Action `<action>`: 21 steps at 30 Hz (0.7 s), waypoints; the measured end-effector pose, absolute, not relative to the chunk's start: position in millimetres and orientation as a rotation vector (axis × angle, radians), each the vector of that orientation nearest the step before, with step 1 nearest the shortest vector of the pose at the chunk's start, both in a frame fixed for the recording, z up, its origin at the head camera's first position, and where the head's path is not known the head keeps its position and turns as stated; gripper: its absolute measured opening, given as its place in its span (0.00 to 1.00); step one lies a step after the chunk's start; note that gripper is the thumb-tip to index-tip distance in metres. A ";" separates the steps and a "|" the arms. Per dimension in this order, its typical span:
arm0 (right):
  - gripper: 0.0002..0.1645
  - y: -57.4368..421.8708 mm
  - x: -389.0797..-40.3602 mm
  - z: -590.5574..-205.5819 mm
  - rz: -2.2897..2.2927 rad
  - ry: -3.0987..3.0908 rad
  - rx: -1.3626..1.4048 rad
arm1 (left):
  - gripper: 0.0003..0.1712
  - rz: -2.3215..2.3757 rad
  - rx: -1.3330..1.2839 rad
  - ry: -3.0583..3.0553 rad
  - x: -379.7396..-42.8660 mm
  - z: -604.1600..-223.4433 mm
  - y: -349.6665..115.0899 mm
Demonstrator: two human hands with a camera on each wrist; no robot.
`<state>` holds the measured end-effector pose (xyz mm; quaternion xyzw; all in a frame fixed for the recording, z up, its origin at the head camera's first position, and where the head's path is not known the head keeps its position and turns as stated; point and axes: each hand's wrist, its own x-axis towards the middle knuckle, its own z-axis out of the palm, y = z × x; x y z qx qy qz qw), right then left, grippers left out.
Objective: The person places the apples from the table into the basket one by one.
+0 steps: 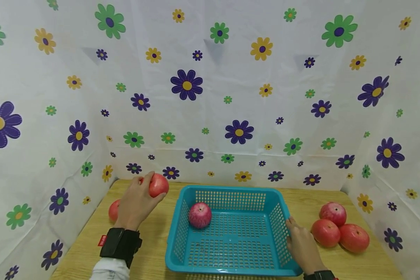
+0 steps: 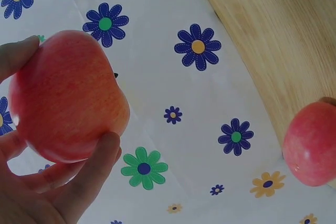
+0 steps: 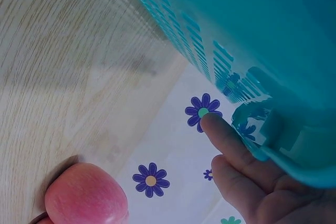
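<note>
Our left hand (image 1: 134, 204) holds an apple (image 1: 159, 185), probably firm, slippery, best gripped around its sides, and our right hand (image 1: 305, 248) pinches the plastic basket (image 1: 227, 269) between them.

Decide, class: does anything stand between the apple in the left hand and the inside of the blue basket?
Only the left wall of the blue basket stands between the apple in the left hand and the inside. No other visible thing blocks the way; a second apple sits inside, just past that wall.
</note>
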<state>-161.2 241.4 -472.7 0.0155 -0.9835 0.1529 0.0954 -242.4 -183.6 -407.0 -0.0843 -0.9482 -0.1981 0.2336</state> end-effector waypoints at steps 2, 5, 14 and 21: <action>0.26 241.5 -160.9 -472.7 0.456 -2.915 0.044 | 0.42 -0.545 -0.241 -2.610 -244.0 -405.6 -179.5; 0.26 241.6 -160.6 -473.0 0.450 -2.915 0.040 | 0.42 -0.547 -0.248 -2.612 -246.9 -405.2 -174.8; 0.26 243.6 -159.2 -474.2 0.436 -2.901 0.061 | 0.40 -0.526 -0.282 -2.576 -247.3 -402.2 -165.8; 0.27 243.8 -159.6 -474.6 0.441 -2.915 0.064 | 0.41 -0.508 -0.322 -2.576 -248.2 -401.8 -158.5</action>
